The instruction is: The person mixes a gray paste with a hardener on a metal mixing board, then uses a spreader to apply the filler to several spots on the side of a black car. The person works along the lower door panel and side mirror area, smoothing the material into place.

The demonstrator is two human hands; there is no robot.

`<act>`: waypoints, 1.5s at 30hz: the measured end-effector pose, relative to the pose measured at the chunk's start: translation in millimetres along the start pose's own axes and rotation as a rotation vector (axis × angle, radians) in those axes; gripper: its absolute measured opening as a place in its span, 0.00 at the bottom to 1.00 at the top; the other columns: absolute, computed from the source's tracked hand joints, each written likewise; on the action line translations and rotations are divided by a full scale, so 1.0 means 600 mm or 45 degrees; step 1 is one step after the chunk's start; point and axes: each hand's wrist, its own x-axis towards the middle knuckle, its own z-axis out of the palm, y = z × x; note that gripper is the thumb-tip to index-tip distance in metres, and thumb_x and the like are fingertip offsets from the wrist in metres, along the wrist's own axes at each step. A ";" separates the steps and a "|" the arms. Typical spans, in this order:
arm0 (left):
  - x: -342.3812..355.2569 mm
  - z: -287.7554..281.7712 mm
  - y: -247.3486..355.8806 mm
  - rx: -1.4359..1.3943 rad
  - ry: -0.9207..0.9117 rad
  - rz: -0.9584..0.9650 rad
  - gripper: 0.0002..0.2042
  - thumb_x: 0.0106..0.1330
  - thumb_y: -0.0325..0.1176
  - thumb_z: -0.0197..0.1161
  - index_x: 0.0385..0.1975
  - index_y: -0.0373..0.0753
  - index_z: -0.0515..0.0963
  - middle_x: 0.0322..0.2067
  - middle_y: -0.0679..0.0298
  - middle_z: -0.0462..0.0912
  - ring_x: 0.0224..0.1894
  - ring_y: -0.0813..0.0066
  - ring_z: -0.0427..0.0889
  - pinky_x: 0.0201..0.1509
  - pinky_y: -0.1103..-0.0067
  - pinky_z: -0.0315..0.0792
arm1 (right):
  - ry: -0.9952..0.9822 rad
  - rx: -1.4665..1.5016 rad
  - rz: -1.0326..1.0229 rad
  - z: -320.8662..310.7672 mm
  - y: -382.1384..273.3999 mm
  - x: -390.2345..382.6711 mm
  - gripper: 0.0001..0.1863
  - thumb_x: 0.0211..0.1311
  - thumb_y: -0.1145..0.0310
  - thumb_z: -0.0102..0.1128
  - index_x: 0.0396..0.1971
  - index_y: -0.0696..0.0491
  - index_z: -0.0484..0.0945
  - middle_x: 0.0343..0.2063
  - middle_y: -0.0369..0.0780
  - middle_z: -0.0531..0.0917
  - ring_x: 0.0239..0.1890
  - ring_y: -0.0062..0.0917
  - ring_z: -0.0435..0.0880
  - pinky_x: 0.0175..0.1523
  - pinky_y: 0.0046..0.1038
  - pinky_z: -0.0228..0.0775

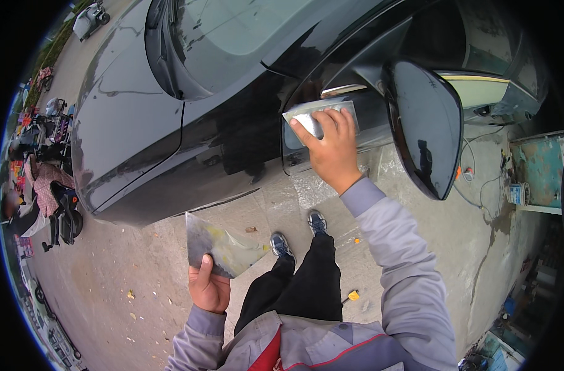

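Note:
My left hand [208, 289] grips the lower edge of a flat grey board [223, 246], its thumb on top; yellowish smears mark the surface. It is held low, in front of my legs. My right hand [333, 151] holds a flat, pale spreader [306, 122] with fingers spread across it. It lies against or very close to the side of the black car [232, 127], near the front of the door below the window; whether it touches cannot be told. A whitish patch shows on or through the spreader beside my thumb.
The car's side mirror [427, 127] juts out just right of my right hand. Farther right, a can [517, 194] stands by a worn green cabinet [542, 170]. Parked scooters [53, 179] line the left. A yellow object [354, 295] lies on the concrete near my feet.

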 end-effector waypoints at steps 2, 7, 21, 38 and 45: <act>0.001 0.000 0.001 -0.007 -0.002 -0.009 0.19 0.81 0.27 0.56 0.69 0.37 0.72 0.67 0.60 0.79 0.68 0.64 0.78 0.75 0.63 0.71 | -0.021 -0.002 -0.002 0.003 -0.005 -0.009 0.32 0.56 0.77 0.63 0.61 0.33 0.83 0.54 0.43 0.78 0.60 0.45 0.73 0.72 0.60 0.60; 0.003 -0.004 0.004 -0.012 -0.001 -0.006 0.19 0.81 0.27 0.56 0.69 0.37 0.73 0.67 0.59 0.79 0.68 0.64 0.78 0.75 0.62 0.71 | -0.093 0.011 0.009 0.009 -0.017 -0.041 0.33 0.56 0.76 0.64 0.62 0.33 0.81 0.54 0.43 0.77 0.61 0.45 0.73 0.72 0.61 0.59; -0.004 -0.008 0.007 0.006 0.010 -0.018 0.19 0.81 0.27 0.57 0.69 0.37 0.72 0.67 0.60 0.79 0.69 0.64 0.78 0.75 0.62 0.71 | -0.282 0.091 0.012 0.021 -0.029 -0.140 0.33 0.56 0.78 0.61 0.63 0.35 0.82 0.54 0.44 0.78 0.59 0.44 0.75 0.71 0.60 0.61; -0.005 -0.011 0.007 -0.015 0.002 -0.017 0.19 0.81 0.27 0.57 0.69 0.38 0.73 0.67 0.60 0.79 0.68 0.64 0.78 0.75 0.62 0.71 | 0.030 -0.055 -0.049 -0.017 0.016 0.008 0.37 0.53 0.78 0.65 0.64 0.31 0.82 0.54 0.45 0.79 0.60 0.46 0.75 0.72 0.61 0.61; -0.004 -0.012 0.006 -0.025 0.027 -0.022 0.20 0.81 0.28 0.57 0.70 0.38 0.72 0.67 0.60 0.79 0.69 0.63 0.78 0.75 0.62 0.71 | 0.021 -0.057 -0.050 -0.008 0.019 0.010 0.35 0.55 0.78 0.64 0.63 0.30 0.83 0.55 0.43 0.79 0.61 0.46 0.74 0.73 0.60 0.60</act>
